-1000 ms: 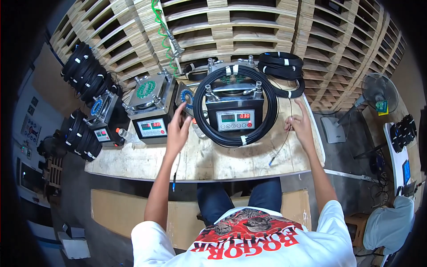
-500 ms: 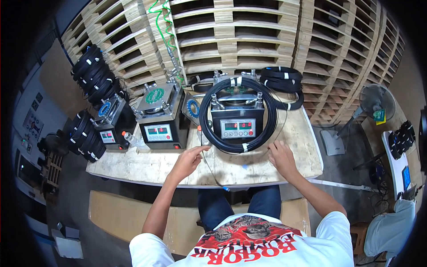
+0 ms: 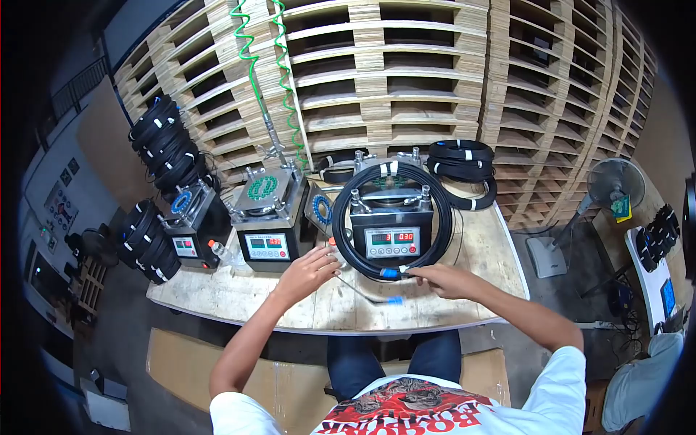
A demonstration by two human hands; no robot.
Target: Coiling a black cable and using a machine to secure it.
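Observation:
A large coil of black cable (image 3: 341, 217), bound with white ties, stands tilted against the front of a machine with a digital display (image 3: 392, 251). At the bottom of the coil, my right hand (image 3: 444, 281) pinches a black cable end with a blue tip (image 3: 390, 274). My left hand (image 3: 310, 269) is beside the coil's lower left, its fingers closed on a thin loose cable (image 3: 354, 288). That cable runs right over the table's front part and ends in another blue tip (image 3: 394, 300).
Two similar machines (image 3: 265, 248) (image 3: 185, 246) stand to the left, a small bottle (image 3: 222, 251) between them. More black coils are stacked at far left (image 3: 156, 156) and behind right (image 3: 462, 154). Wooden pallets (image 3: 406, 54) rise behind the table (image 3: 478, 290); a fan (image 3: 615, 181) is at right.
My right hand has moved left to the coil's bottom and taken hold of a blue-tipped cable end. The loose cable's blue tip has swung right. The view has shifted and the display readings differ.

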